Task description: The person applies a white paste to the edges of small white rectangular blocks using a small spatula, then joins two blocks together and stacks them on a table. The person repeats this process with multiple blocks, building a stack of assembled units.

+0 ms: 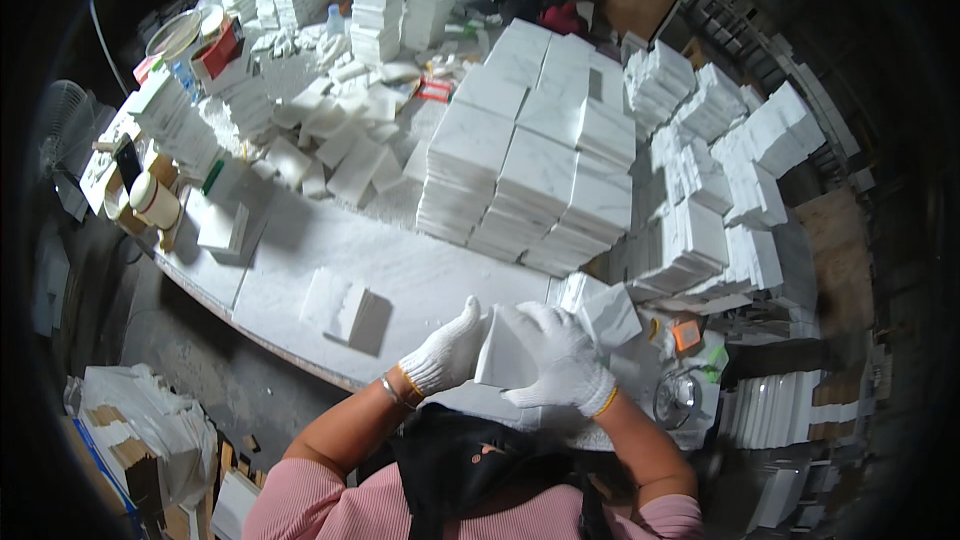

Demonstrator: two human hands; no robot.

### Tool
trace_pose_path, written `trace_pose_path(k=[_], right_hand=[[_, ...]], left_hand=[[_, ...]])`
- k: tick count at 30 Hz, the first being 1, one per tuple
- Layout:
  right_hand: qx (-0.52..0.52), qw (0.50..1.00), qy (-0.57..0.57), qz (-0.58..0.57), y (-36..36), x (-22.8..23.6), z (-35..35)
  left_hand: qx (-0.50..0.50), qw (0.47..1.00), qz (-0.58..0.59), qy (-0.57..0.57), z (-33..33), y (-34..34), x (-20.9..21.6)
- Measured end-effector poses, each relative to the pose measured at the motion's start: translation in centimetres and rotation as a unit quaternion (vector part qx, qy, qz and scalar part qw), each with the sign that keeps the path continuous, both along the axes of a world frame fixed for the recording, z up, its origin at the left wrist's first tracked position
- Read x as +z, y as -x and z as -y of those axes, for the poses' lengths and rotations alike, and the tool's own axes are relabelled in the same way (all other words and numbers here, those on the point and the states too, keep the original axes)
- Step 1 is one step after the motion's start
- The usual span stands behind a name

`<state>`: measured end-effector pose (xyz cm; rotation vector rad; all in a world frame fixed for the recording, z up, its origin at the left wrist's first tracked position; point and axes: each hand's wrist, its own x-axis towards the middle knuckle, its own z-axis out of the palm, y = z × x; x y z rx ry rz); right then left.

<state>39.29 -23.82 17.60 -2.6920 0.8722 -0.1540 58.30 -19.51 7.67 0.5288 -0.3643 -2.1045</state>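
Observation:
A white marble tile [506, 352] is held tilted in front of me between both hands, over the near edge of the table. My left hand [447, 344], in a white knit glove, is at the tile's left edge with the thumb pointing up; its other fingers are partly hidden. My right hand [565, 360], gloved the same way, grips the tile from the right, fingers over the top and thumb low on its face. To the left, a short stack of white tiles [335, 306] rests on the tabletop [285, 260]. More loose tiles [603, 308] lie just beyond my right hand.
Tall blocks of stacked marble tiles [510, 145] stand ahead, with more stacks [690, 240] to the right. Broken tile pieces [350, 145] are heaped at the far left. An orange tape measure [686, 335] lies at right. A white jar [155, 200] stands at the left edge.

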Motion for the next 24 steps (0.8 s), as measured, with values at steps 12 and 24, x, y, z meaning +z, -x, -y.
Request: trace_pose_path(k=[12, 24], right_hand=[[0.001, 0.994, 0.086, 0.075, -5.9, 9.8, 25.0], [-0.006, 0.999, 0.032, -0.033, -6.8, 5.3, 34.7]], left_hand=[[0.070, 0.997, 0.013, 0.034, -1.0, -6.4, -0.5], [0.181, 0.977, 0.098, -0.051, -0.9, -11.2, -3.0]])
